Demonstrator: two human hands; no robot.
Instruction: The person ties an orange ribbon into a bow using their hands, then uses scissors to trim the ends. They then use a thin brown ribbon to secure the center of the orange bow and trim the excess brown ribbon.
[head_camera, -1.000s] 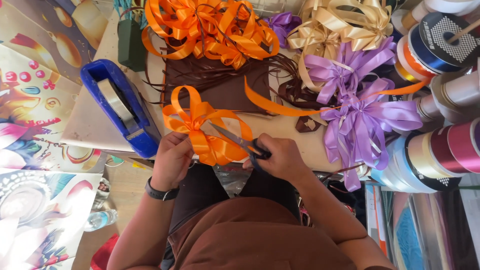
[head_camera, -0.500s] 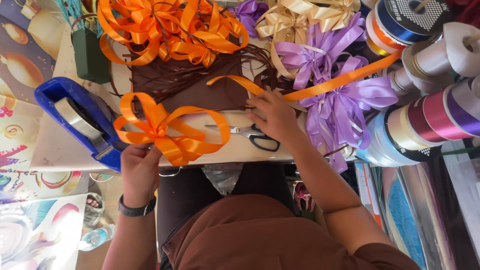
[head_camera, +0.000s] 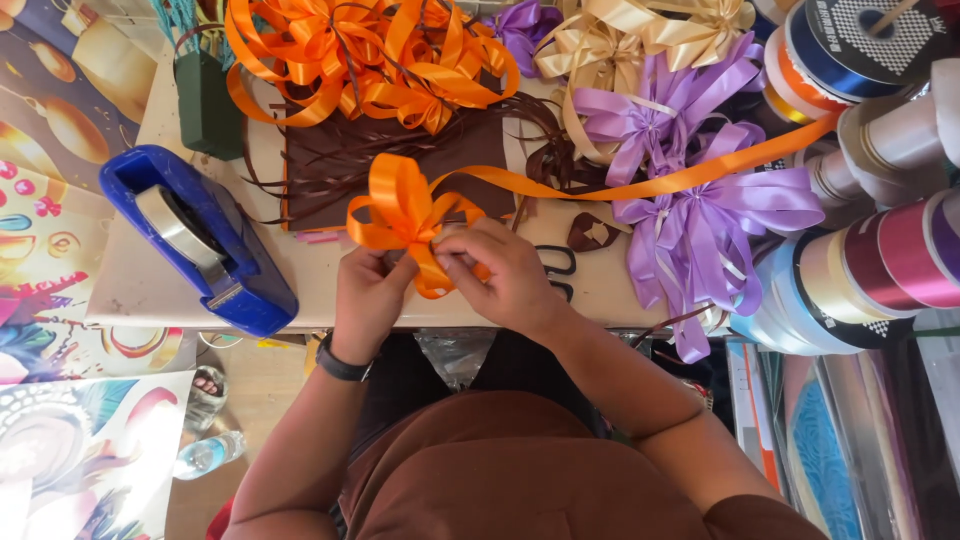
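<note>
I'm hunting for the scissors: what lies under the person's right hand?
Black scissor handles poke out beside the right hand on the beige table. The blades are covered by the hand and the orange bow.

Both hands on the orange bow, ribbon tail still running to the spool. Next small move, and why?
Probably pinch the bow's centre tight with the left hand and free the right hand to reach the scissors. The orange bow already has several loops, both hands meet at its middle, and an uncut orange ribbon stretches from it toward the spools at the right.
</note>
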